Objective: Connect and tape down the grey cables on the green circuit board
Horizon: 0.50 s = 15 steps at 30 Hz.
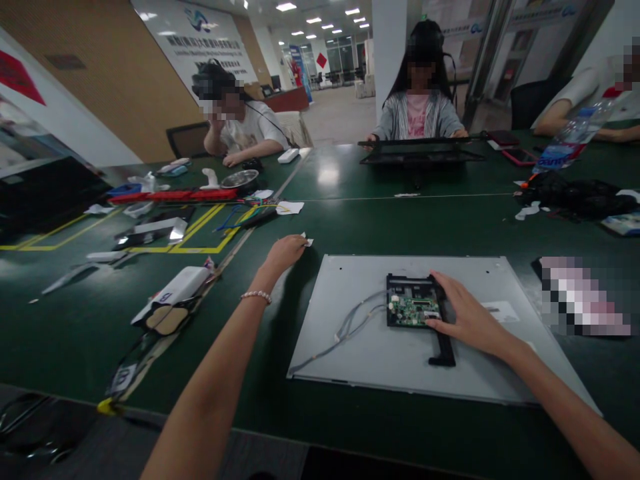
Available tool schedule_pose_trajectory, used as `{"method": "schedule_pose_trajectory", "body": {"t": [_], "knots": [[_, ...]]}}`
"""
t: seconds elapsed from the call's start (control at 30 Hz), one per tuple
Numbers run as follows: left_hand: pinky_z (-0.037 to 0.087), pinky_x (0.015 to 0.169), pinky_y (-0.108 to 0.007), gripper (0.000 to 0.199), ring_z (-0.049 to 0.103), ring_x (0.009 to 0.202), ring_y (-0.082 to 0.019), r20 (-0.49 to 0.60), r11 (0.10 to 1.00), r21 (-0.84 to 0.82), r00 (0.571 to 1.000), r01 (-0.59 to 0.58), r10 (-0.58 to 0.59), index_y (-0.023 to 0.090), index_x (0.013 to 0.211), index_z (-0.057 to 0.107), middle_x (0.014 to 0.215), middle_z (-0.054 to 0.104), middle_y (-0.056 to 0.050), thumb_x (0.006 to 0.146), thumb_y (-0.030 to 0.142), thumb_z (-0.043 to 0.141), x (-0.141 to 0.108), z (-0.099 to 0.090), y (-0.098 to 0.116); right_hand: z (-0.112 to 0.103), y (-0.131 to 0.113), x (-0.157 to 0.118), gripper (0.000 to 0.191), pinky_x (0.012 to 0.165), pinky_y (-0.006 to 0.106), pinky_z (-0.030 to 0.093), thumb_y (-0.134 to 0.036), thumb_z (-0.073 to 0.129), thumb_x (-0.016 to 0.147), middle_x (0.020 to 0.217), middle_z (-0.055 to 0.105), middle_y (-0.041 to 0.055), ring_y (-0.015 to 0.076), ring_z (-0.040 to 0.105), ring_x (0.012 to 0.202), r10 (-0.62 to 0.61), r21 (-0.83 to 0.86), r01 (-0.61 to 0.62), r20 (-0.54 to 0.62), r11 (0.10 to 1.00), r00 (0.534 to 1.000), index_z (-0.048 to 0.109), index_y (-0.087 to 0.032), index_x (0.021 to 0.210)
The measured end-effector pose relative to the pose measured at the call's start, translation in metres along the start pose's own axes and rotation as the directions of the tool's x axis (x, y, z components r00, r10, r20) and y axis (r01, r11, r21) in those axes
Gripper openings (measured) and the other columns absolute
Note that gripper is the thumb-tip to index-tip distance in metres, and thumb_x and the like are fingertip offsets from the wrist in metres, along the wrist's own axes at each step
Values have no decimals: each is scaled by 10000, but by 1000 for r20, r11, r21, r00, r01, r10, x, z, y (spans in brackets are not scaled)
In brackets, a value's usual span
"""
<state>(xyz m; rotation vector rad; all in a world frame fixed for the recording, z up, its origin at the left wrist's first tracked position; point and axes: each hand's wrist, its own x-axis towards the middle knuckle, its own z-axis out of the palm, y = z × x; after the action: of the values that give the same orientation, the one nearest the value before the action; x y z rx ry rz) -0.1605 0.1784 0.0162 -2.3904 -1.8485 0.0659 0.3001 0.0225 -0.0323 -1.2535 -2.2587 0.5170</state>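
Note:
My left hand (286, 255) is over the green table, left of a flat grey metal panel (345, 300). A small white scrap (309, 243), paper or tape, is pinched at its fingertips. On the panel rests a black plastic bracket (443, 350) carrying a green circuit board (413, 309). My right hand (467, 313) grips the bracket's right side, thumb near the lower edge and fingers at the upper corner. Grey cables (350, 321) run from the board's left side across the panel to its front left corner.
A white battery-like pack (183, 293) lies to the left, near cables and a red strip (173, 196). At right are a blurred pinkish item (583, 297), a black bundle (575, 195) and a water bottle (563, 143). Across the table, a person holds a black frame (423, 152).

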Motion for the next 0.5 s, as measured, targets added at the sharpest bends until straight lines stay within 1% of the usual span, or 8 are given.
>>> {"method": "schedule_pose_trajectory", "body": {"t": [0.07, 0.17, 0.23, 0.27, 0.3, 0.37, 0.47, 0.5], "knots": [[447, 978, -335, 365, 607, 1121, -242, -16, 1000, 8, 999, 30, -30, 165, 1091, 704, 1165, 680, -111, 864, 146, 419, 3, 0, 4, -1, 0, 0, 889, 1110, 553, 336, -502, 605, 832, 1525, 332, 141, 347, 356, 1369, 0, 6, 0, 0, 1000, 1000, 124, -234, 1530], [472, 928, -356, 365, 624, 1082, -266, -44, 998, 15, 997, 64, -63, 145, 1092, 705, 1141, 685, -135, 882, 147, 406, 7, -1, 15, -2, -1, 0, 896, 1103, 562, 340, -498, 607, 830, 1525, 334, 144, 350, 360, 1367, 2, 13, -2, -3, 1000, 1000, 119, -235, 1533], [471, 921, -356, 358, 630, 1063, -263, -62, 998, 18, 996, 59, -58, 143, 1090, 705, 1125, 691, -135, 890, 146, 408, 9, -4, 29, -3, -2, 0, 899, 1096, 569, 346, -497, 608, 830, 1523, 337, 144, 351, 368, 1363, 4, 15, -4, -7, 1000, 1000, 110, -243, 1534], [465, 924, -350, 349, 632, 1055, -255, -75, 999, 20, 997, 37, -35, 147, 1081, 708, 1112, 697, -129, 891, 144, 415, 10, -7, 40, -3, -2, 0, 899, 1096, 568, 346, -497, 609, 830, 1523, 337, 142, 348, 370, 1361, 5, 14, -5, -8, 1000, 1000, 107, -247, 1534], [458, 931, -343, 339, 631, 1049, -245, -98, 1000, 22, 995, -3, 5, 150, 1067, 712, 1096, 703, -122, 891, 137, 422, 10, -11, 53, -3, -2, 0, 898, 1099, 564, 344, -497, 609, 832, 1524, 336, 140, 343, 371, 1361, 6, 13, -5, -8, 1000, 1000, 105, -250, 1533], [465, 897, -333, 318, 635, 1013, -233, -155, 992, 22, 980, -124, 126, 154, 1049, 715, 1059, 712, -111, 892, 133, 440, 9, -20, 85, -3, -2, 1, 895, 1110, 549, 335, -499, 609, 835, 1527, 328, 137, 331, 369, 1363, 9, 10, -9, -7, 1000, 1000, 102, -253, 1530], [471, 845, -323, 302, 639, 957, -212, -229, 949, -3, 924, -316, 307, 184, 1089, 700, 1005, 719, -84, 904, 139, 465, 3, -35, 143, -2, -1, 1, 899, 1119, 528, 328, -505, 611, 836, 1530, 320, 132, 318, 365, 1366, 22, 20, -22, -7, 1000, 1000, 96, -254, 1528], [474, 822, -320, 297, 639, 939, -207, -247, 933, -16, 905, -360, 345, 188, 1111, 689, 995, 718, -80, 914, 152, 469, 1, -39, 162, -2, -1, 1, 903, 1120, 525, 328, -507, 616, 832, 1530, 321, 130, 317, 364, 1366, 25, 26, -25, -10, 999, 1000, 96, -256, 1527]]}}
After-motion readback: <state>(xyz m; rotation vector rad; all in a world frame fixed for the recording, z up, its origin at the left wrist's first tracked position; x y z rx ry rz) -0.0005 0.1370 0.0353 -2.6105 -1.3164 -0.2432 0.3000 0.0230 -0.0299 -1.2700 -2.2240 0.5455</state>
